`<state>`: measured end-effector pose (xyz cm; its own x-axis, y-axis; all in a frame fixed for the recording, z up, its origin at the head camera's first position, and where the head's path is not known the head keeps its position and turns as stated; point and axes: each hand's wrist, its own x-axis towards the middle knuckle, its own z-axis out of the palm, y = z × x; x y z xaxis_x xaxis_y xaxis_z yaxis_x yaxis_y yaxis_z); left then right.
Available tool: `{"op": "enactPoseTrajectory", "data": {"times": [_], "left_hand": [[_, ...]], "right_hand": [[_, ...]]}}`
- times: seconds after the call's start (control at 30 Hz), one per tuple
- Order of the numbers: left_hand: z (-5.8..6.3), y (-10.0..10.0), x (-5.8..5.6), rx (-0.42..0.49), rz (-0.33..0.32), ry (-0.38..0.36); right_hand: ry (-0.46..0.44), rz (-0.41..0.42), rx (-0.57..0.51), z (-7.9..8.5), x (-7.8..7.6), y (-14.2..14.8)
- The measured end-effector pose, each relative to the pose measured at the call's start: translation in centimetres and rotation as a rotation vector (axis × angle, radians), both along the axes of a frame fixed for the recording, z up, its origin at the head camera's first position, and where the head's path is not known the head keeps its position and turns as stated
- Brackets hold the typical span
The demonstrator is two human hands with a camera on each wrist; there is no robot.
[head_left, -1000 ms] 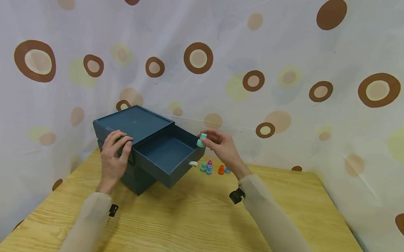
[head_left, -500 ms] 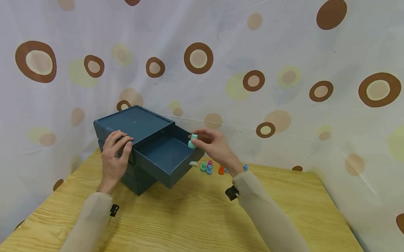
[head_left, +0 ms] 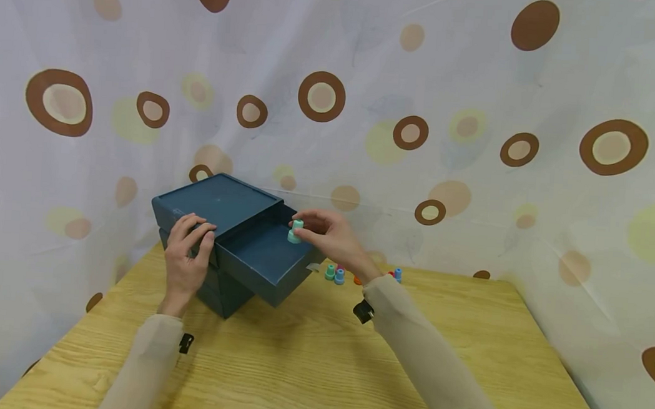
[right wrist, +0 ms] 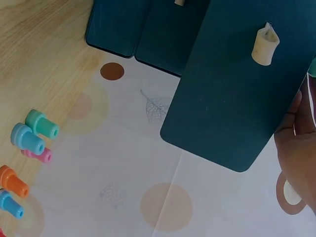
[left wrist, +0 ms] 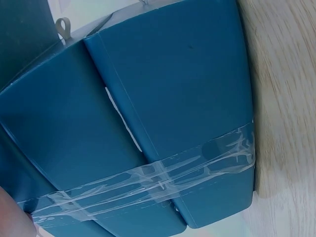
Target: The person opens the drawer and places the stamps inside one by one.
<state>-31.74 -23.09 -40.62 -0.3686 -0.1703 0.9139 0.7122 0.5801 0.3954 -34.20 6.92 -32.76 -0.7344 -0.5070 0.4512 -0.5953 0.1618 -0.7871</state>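
Note:
A dark blue drawer cabinet (head_left: 217,204) stands at the left of the wooden table, its top drawer (head_left: 262,252) pulled well out. My left hand (head_left: 187,258) rests on the cabinet's near upper edge, fingers over the top; only a bit of that hand (left wrist: 14,218) shows in the left wrist view. Between the thumb and fingers of my right hand (head_left: 333,237) is a small mint-green stepped plastic piece (head_left: 296,232), held upright above the open drawer. The right wrist view shows the right hand (right wrist: 302,148) beside the drawer front (right wrist: 222,103), the piece mostly hidden.
Behind the drawer, several similar pieces stand on the table, among them a green one (right wrist: 42,123), a light blue one (right wrist: 27,138) and an orange one (right wrist: 13,181). A pale loop handle (right wrist: 265,45) sticks out of the drawer front. Clear tape (left wrist: 148,182) crosses the cabinet side.
My right hand has carried the mint-green piece leftward, from the drawer's far right corner to over its inside. The left hand and the cabinet have stayed in place.

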Motion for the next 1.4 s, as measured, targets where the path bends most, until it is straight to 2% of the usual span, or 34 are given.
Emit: {"op": "enactPoseTrajectory", "data": {"times": [0.2, 0.57, 0.83, 0.97, 1.1, 1.27, 1.4], "left_hand": [[-0.1, 0.0, 0.1, 0.016, 0.001, -0.010], [-0.1, 0.1, 0.2, 0.020, -0.009, -0.007], [-0.1, 0.1, 0.1, 0.016, -0.005, -0.015], [-0.1, 0.1, 0.2, 0.018, -0.007, -0.010], [0.1, 0.1, 0.2, 0.024, -0.012, -0.007], [0.1, 0.2, 0.2, 0.029, -0.015, -0.011], [0.1, 0.2, 0.2, 0.033, -0.017, -0.008]], "right_hand": [[-0.023, 0.009, 0.035, 0.3, -0.1, -0.9], [-0.009, 0.055, 0.103, 0.9, -0.1, -2.3], [0.051, 0.064, 0.203, 1.2, -0.7, -3.4], [0.052, 0.096, 0.307, 1.6, -1.0, -4.0], [0.016, 0.143, 0.396, 2.0, -1.1, -4.6], [-0.035, 0.178, 0.439, 2.3, -1.4, -5.2], [-0.037, 0.252, 0.463, 2.5, -1.8, -5.8]]}}
